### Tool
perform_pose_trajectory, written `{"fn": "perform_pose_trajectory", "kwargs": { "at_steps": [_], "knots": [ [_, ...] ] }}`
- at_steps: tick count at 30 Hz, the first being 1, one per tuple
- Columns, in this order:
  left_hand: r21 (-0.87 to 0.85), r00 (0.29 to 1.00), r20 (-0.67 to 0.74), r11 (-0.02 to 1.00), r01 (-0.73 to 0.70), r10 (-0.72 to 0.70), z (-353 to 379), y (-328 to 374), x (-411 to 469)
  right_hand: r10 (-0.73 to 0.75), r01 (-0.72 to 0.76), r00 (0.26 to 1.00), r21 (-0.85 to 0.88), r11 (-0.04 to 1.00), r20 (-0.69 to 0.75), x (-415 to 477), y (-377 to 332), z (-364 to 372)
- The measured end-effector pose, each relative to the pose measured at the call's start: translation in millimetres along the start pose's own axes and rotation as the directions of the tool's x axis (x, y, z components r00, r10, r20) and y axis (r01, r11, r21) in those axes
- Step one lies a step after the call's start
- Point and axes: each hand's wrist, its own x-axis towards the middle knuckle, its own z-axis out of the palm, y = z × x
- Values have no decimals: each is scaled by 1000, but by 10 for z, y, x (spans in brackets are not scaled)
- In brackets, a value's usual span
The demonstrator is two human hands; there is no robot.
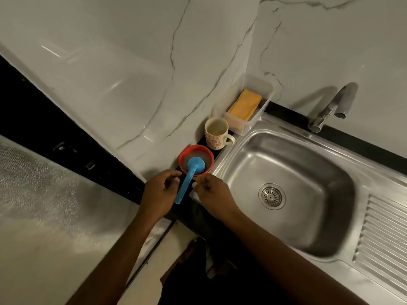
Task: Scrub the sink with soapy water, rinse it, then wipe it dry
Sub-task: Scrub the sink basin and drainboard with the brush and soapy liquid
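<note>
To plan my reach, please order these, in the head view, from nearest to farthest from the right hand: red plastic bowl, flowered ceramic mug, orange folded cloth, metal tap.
1. Red plastic bowl, just beyond the right hand.
2. Flowered ceramic mug, behind the bowl.
3. Orange folded cloth, in the clear box behind the mug.
4. Metal tap, behind the sink, far right.

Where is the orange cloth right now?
In the head view, the orange cloth lies inside the clear plastic tub against the marble wall, at the far left corner of the sink, just behind the floral mug.
</note>
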Motion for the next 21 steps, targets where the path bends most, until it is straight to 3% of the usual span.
{"fn": "perform_pose_trajectory", "kwargs": {
  "at_steps": [5,10,16,21],
  "knots": [
    [40,994,108,999,6,-11,-9,-137,245,250,-244,968,254,936,9,357,15,344],
    [52,986,162,998,19,-27,78,-287,370,289,-268,957,366,891,-3,435,-24,391],
    [-189,901,270,898,396,-340,268,-287,476,132,-130,985,32,991,-107,521,-230,34],
    [-175,896,226,889,423,-382,362,-229,559,19,-26,1000,-415,909,-20,739,-323,-116]
  ]
}}
